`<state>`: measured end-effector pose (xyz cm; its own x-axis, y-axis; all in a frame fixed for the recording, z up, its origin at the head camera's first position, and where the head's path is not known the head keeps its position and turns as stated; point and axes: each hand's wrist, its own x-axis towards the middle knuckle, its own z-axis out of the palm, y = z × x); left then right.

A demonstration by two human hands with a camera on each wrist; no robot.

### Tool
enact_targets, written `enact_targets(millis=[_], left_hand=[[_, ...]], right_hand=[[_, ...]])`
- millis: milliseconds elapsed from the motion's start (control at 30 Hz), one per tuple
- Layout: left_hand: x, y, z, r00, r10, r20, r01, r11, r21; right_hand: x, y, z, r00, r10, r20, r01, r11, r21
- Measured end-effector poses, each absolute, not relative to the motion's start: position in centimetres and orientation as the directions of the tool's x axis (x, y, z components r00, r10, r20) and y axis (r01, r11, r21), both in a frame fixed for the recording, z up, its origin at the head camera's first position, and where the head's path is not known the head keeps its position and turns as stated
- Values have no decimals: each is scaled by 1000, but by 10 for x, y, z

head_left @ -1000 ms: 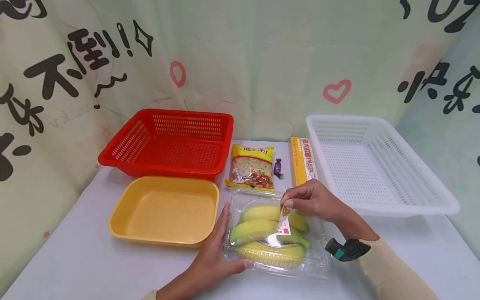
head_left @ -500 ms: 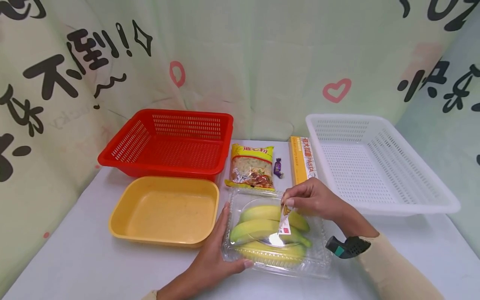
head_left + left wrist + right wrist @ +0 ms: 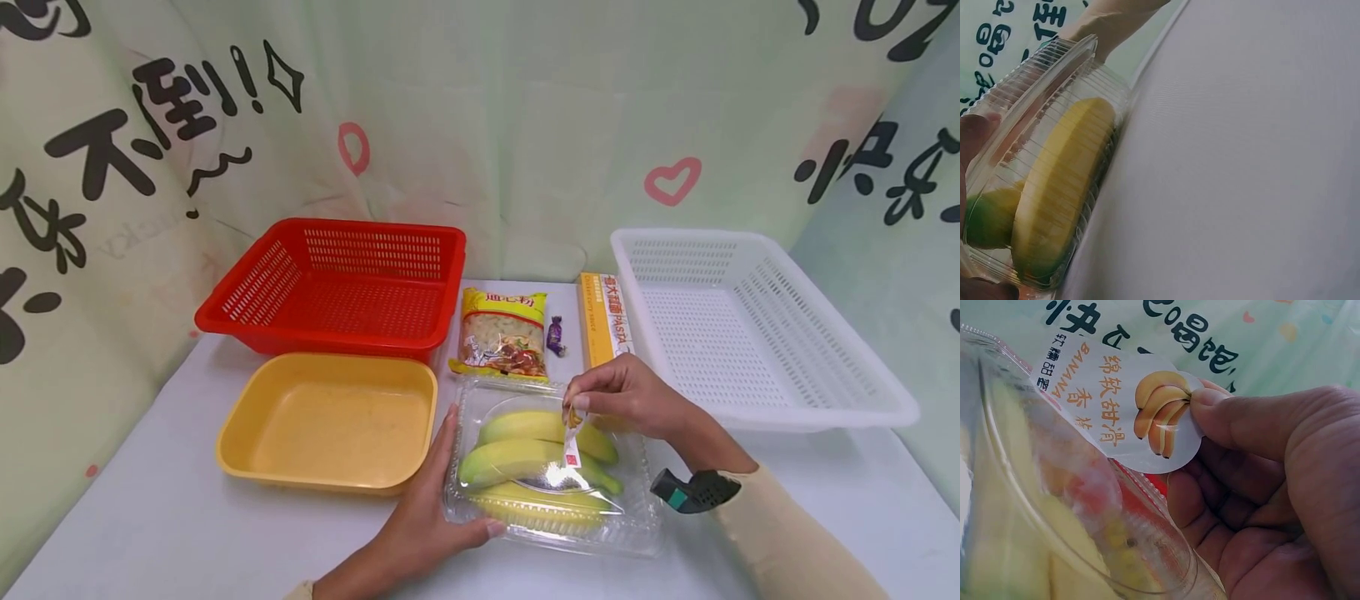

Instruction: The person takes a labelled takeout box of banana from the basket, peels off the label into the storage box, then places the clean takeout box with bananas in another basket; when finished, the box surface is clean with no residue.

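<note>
A clear plastic clamshell box (image 3: 555, 533) holding several yellow-green bananas (image 3: 510, 461) lies on the table in front of me. My left hand (image 3: 431, 508) grips its left side, thumb on the near rim and fingers along the edge. In the left wrist view, a banana (image 3: 1063, 187) shows through the ribbed wall. Thumb and forefinger of my right hand (image 3: 630, 400) pinch the rounded end of a white banana sticker (image 3: 1116, 406). The sticker's pinched end stands up off the lid, and its printed banana picture faces the right wrist view. Its far end slants down towards the lid.
Behind the box lie a macaroni bag (image 3: 502, 333), a purple wrapped candy (image 3: 555, 336) and a pasta box (image 3: 606, 319). A yellow tray (image 3: 326, 417) and a red basket (image 3: 330, 329) stand on the left. On the right is a white basket (image 3: 712, 350).
The sticker's lower end has shifted slightly right and looks narrower from the head view. My right hand has barely moved; the left hand and box stay in place.
</note>
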<state>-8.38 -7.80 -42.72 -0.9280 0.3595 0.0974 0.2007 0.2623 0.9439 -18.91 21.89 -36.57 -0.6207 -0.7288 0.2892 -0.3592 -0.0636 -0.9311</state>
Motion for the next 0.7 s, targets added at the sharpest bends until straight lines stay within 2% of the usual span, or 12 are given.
enact_targets(millis=[300, 700], left_hand=[[-83, -78, -427, -929, 359, 96, 198, 261, 945], [-83, -79, -428, -926, 363, 100, 209, 275, 939]], right_hand=[[-191, 220, -365, -649, -728, 221, -306, -16, -952], [-191, 220, -365, -618, -741, 263, -316, -72, -946]])
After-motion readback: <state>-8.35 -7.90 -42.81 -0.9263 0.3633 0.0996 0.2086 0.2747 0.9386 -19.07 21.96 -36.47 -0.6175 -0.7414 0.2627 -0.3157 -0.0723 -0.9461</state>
